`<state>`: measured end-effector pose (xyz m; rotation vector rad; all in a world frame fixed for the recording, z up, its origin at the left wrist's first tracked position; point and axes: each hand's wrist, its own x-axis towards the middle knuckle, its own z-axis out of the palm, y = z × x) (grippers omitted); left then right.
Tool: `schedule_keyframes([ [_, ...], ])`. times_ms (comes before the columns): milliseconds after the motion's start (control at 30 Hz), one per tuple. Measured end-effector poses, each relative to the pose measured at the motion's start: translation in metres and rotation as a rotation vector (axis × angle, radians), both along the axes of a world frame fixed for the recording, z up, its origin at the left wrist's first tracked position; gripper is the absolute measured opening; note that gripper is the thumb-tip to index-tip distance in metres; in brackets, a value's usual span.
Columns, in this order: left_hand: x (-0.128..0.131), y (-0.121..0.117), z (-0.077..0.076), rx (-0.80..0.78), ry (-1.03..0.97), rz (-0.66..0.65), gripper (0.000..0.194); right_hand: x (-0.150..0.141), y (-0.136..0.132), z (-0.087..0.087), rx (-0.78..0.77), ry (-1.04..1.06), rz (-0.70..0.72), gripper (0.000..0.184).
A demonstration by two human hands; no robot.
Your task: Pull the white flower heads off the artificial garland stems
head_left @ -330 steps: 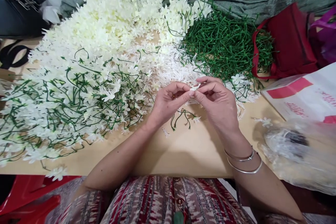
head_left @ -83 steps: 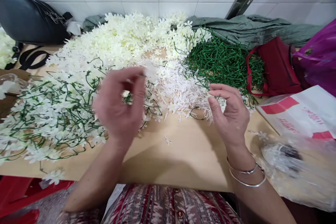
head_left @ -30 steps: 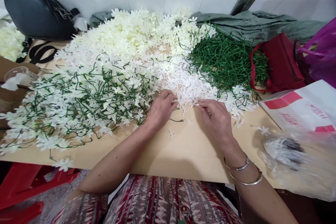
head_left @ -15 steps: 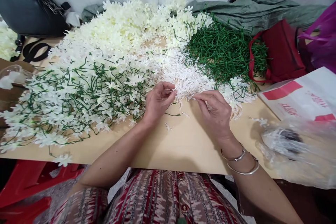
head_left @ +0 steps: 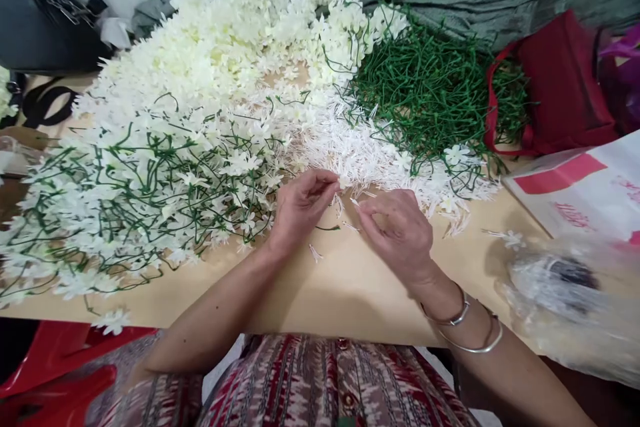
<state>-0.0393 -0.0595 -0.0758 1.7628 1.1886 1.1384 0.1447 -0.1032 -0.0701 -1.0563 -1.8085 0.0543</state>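
Note:
My left hand (head_left: 306, 208) is closed in a pinch, and a small white artificial flower (head_left: 345, 182) shows at its fingertips. Close by on the right, my right hand (head_left: 400, 233) pinches a thin white stamen piece (head_left: 355, 202), its tip poking out past the thumb and finger. Both hands are over the near edge of a pile of white stamens (head_left: 345, 143). Loose stamen pieces (head_left: 315, 253) lie on the table (head_left: 345, 293) beneath them. To the left spreads a heap of white flowers on green stems (head_left: 150, 180).
Behind lie cream flower heads (head_left: 225, 40) and a mound of green stems (head_left: 430, 87). A red bag (head_left: 565, 80), a white paper bag (head_left: 565, 180) and clear plastic wrapping (head_left: 560, 300) stand at right. A black bag (head_left: 45, 27) sits far left. Red stools (head_left: 65, 360) are below the table.
My right hand has moved slightly left and down, now turned with a white stamen tip showing. My left hand stays in its pinch, and the view has shifted a little.

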Motion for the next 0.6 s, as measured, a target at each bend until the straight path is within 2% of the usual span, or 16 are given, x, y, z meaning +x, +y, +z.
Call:
schedule_keyframes([
  [167, 0.0004, -0.0004, 0.0018, 0.24, 0.116, 0.032, 0.013, 0.0068, 0.0017, -0.0001, -0.001, -0.038, -0.012, 0.029],
  [233, -0.0006, 0.0002, 0.0044, 0.289, 0.154, 0.042, 0.008, 0.0081, 0.0024, -0.0004, 0.001, -0.051, -0.029, 0.028],
  [300, -0.002, 0.0004, 0.0053, 0.285, 0.173, 0.058, 0.004, 0.0083, 0.0028, -0.0009, 0.003, -0.064, -0.03, 0.026],
  [467, -0.0034, -0.0008, -0.0018, 0.177, 0.137, 0.094, 0.009, 0.0073, 0.0031, -0.0034, 0.027, -0.068, -0.067, 0.023],
  [600, -0.0014, 0.002, -0.0033, 0.21, 0.101, 0.115, 0.007, 0.0035, 0.0025, -0.0046, 0.047, -0.052, -0.031, 0.018],
])
